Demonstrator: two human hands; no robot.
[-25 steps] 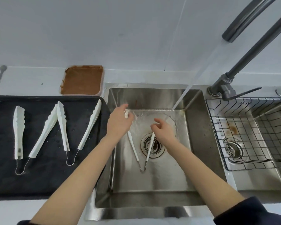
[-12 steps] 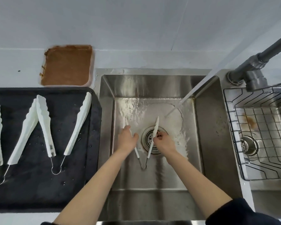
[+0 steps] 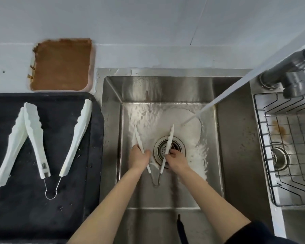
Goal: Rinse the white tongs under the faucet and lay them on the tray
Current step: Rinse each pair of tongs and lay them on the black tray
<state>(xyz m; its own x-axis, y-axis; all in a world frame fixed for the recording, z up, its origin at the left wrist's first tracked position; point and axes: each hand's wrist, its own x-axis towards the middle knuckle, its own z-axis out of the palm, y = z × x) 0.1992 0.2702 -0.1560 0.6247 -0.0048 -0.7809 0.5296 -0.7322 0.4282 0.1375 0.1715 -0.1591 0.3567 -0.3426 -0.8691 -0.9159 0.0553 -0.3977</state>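
Observation:
White tongs [image 3: 170,138] with a wire spring end lie spread in a V low in the steel sink [image 3: 236,155], over the drain. My left hand [image 3: 138,156] grips the left arm of the tongs, my right hand [image 3: 176,159] grips the right arm. Water streams from the grey faucet [image 3: 287,71] at the upper right and lands on the sink floor just right of the tong tips. The black tray [image 3: 88,155] sits left of the sink and holds other white tongs [image 3: 35,138].
A brown cloth [image 3: 62,64] lies on the counter behind the tray. A wire rack [image 3: 289,147] fills the second basin on the right, below the faucet base. White wall runs behind everything.
Both hands slid from the tong tips down toward the spring end, nearer to me. The camera tilted down, so the faucet spout left the view.

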